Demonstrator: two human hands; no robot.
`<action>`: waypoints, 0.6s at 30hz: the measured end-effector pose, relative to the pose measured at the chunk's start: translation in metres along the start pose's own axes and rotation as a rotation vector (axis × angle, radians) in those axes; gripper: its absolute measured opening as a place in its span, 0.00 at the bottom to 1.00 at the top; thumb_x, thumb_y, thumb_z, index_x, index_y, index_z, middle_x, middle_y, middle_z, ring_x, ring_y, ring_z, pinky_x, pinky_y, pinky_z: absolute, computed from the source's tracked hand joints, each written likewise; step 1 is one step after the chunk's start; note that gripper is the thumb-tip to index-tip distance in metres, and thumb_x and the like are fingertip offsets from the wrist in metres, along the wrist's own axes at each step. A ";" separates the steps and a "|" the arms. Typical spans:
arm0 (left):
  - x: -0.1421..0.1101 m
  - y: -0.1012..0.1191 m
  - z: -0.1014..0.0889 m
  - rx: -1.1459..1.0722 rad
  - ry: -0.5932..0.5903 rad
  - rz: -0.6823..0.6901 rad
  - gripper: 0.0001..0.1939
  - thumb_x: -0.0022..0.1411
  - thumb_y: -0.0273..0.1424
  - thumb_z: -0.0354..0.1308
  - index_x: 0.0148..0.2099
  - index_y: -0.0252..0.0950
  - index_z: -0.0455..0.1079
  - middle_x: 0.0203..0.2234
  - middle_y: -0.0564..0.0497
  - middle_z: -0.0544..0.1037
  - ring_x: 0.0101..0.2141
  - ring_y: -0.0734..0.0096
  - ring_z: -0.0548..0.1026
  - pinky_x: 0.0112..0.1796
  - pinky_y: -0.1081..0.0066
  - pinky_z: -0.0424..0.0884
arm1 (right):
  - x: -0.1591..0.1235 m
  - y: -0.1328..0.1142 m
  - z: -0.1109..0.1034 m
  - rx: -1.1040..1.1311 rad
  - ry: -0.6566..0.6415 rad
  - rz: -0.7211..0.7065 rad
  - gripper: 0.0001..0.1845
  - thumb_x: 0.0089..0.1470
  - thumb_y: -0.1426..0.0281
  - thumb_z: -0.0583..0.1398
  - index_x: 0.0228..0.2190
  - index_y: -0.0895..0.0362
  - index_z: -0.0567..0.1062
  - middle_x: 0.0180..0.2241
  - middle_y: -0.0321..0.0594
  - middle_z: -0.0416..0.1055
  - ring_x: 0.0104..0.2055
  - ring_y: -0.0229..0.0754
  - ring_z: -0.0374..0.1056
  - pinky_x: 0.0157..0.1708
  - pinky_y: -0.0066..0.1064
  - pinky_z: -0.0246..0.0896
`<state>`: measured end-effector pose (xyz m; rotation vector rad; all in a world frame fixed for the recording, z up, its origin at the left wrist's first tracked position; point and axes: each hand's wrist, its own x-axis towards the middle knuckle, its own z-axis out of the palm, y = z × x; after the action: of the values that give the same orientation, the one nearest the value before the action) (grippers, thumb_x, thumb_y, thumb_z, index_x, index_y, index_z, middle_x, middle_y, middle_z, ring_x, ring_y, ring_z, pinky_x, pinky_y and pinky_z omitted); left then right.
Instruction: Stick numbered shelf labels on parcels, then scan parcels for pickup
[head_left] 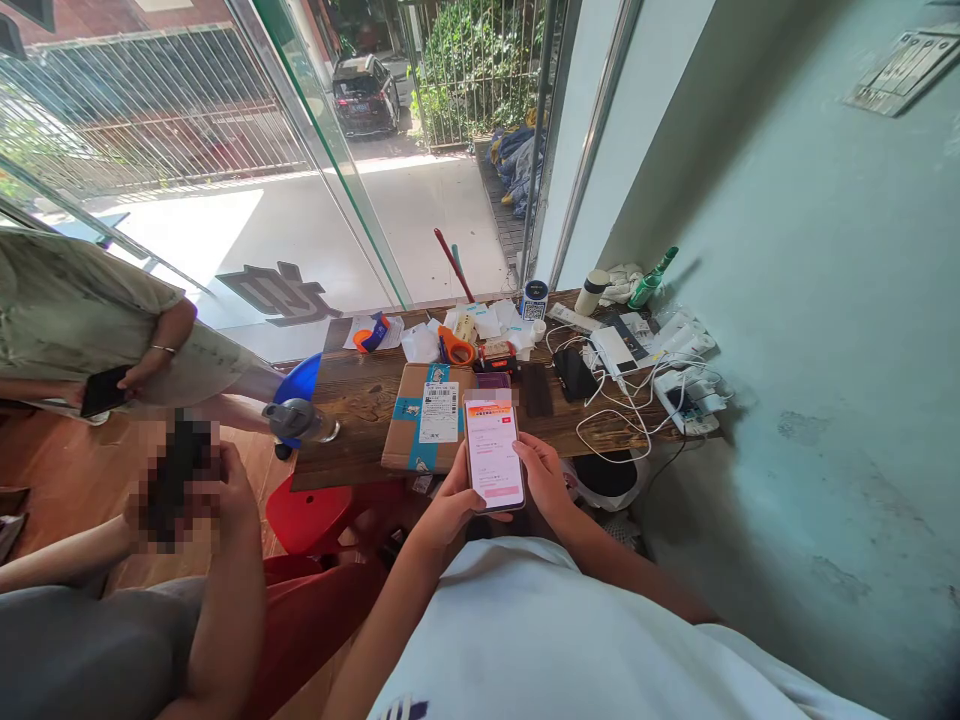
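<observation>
A smartphone (495,460) with a lit, pinkish-white screen is held upright between my two hands in front of the table's near edge. My left hand (454,500) is wrapped round its lower left side, the thumb at the bottom of the screen. On the right edge, my right hand (541,472) grips the phone, its thumb by the screen. Just behind and to the left lies a cardboard box (405,420) with blue tape and a white shipping label (439,412). The fingers behind the phone are mostly hidden.
The wooden table (345,375) bears an orange tape dispenser (456,346), papers, white cables (622,400), a power strip (686,400) and a green bottle (654,278). A bottle (300,420) stands at its left end, near a red stool (307,515). Two people at left hold dark objects.
</observation>
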<state>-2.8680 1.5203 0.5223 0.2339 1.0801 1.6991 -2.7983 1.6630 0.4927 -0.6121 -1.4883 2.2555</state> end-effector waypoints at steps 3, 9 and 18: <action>0.002 -0.001 -0.003 -0.008 -0.012 0.005 0.53 0.41 0.18 0.53 0.68 0.54 0.41 0.59 0.48 0.66 0.47 0.55 0.74 0.32 0.63 0.80 | 0.001 -0.001 0.000 -0.016 -0.011 -0.012 0.14 0.55 0.59 0.59 0.35 0.56 0.78 0.30 0.38 0.76 0.29 0.40 0.67 0.28 0.29 0.61; 0.006 -0.002 -0.005 -0.008 -0.028 -0.003 0.55 0.41 0.18 0.53 0.69 0.55 0.38 0.60 0.49 0.65 0.47 0.56 0.74 0.32 0.65 0.79 | 0.002 -0.004 0.000 -0.045 0.007 -0.024 0.15 0.55 0.59 0.60 0.35 0.57 0.78 0.31 0.38 0.76 0.30 0.41 0.68 0.30 0.30 0.62; 0.003 0.006 0.004 -0.018 -0.079 0.014 0.46 0.52 0.23 0.58 0.68 0.53 0.43 0.60 0.47 0.65 0.51 0.54 0.72 0.40 0.60 0.77 | 0.000 0.000 -0.003 -0.015 0.023 -0.016 0.15 0.55 0.59 0.60 0.36 0.57 0.79 0.31 0.38 0.76 0.29 0.40 0.67 0.28 0.29 0.61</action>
<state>-2.8703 1.5251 0.5279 0.2952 1.0065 1.6974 -2.7962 1.6650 0.4918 -0.6259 -1.4946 2.2199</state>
